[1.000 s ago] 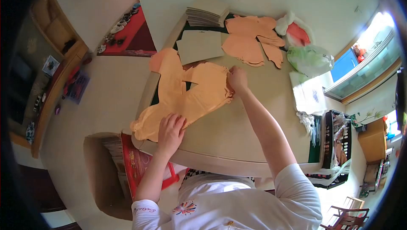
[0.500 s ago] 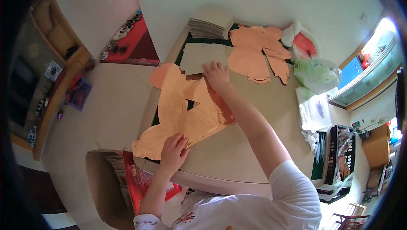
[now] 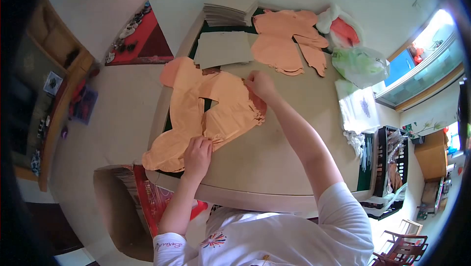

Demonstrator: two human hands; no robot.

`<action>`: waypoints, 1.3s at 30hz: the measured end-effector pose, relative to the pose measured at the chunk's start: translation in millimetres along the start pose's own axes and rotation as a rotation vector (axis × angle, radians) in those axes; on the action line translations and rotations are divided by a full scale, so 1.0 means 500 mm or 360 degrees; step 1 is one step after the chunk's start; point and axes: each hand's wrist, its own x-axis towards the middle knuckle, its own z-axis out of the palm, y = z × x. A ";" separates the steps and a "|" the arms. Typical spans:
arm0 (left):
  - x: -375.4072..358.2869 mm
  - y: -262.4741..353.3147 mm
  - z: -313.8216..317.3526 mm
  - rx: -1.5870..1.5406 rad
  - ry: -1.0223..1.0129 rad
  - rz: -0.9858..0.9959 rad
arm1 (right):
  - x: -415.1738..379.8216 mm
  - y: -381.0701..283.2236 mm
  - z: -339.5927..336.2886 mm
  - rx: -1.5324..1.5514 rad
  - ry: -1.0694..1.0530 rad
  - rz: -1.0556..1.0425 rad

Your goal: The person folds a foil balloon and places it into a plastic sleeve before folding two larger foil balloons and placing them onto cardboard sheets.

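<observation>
A flat, shiny peach-orange foil balloon (image 3: 186,99), uninflated, lies over the left part of the table, partly folded, with darker inner foil showing at its right. My left hand (image 3: 197,158) is closed on a gathered crease at its lower middle. At the upper right edge, my right hand (image 3: 261,87) has its fingers curled round the foil; the fingertips are partly hidden. Just beyond lies a short stack of grey cardboard sheets (image 3: 223,49). More flat peach foil balloons (image 3: 277,45) are piled at the back, to the right of the cardboard.
A taller cardboard stack (image 3: 230,8) stands at the back of the table (image 3: 294,168). Along the right side are a green-white plastic bag (image 3: 360,67), clear plastic packets (image 3: 357,106) and a black crate (image 3: 392,168). An open carton (image 3: 115,212) stands on the floor at lower left.
My right hand has moved from beside the cardboard onto the foil's upper right edge, which is now folded further inward. My left hand now bunches the foil beneath it. The view has shifted slightly.
</observation>
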 end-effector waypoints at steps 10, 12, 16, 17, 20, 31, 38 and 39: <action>0.003 -0.006 0.005 0.0023 0.0025 -0.0136 | 0.002 -0.022 0.017 -0.0408 0.0060 -0.0154; 0.022 0.004 0.003 0.0010 0.0072 -0.0066 | 0.009 -0.029 0.028 -0.0387 0.0079 -0.0082; 0.032 0.009 0.008 -0.0019 0.0126 -0.0025 | -0.002 -0.033 0.009 -0.0934 0.0321 -0.0696; 0.028 -0.001 0.018 -0.0081 0.0112 -0.0085 | -0.005 -0.037 0.006 -0.0913 0.0374 -0.0745; 0.031 -0.011 0.014 -0.0136 0.0064 -0.0347 | -0.003 -0.057 0.013 -0.0669 0.0289 -0.0425; -0.046 0.007 -0.036 -0.0062 -0.0093 -0.0004 | -0.256 -0.009 -0.144 -0.0115 -0.0357 0.0119; 0.030 0.079 0.035 -0.0222 -0.0076 0.0406 | -0.534 0.084 -0.245 0.0293 0.0118 0.0635; 0.052 0.092 0.052 -0.0235 -0.0085 0.0493 | -0.569 0.126 -0.238 0.0287 0.0238 0.0697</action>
